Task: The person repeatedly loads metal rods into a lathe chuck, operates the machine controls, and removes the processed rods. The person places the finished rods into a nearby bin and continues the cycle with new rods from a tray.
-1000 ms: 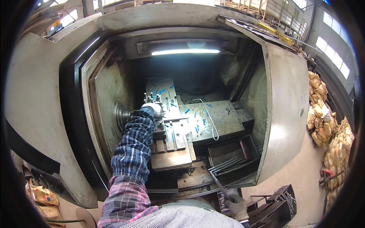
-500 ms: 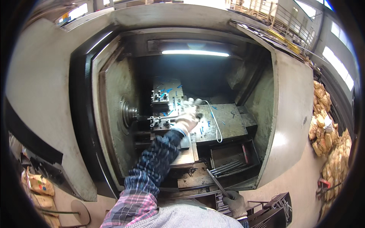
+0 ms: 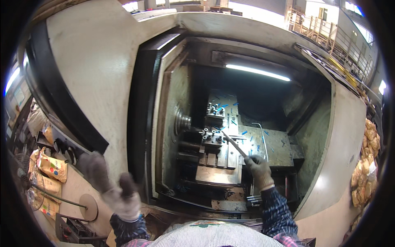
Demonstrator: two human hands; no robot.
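At the pale-grey metal lathe (image 3: 88,61), gripped a slim grey metal rod (image 3: 235,145), not yet released, in the grey-gloved right hand (image 3: 260,171); held the grey-gloved left hand (image 3: 110,191) wide, empty.

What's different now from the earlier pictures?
The left hand has come out of the machine to the left, open. The right hand has risen from low in front into the machine, still gripping the metal rod, its tip now near the front tool block. The bent pale tube lies as before.
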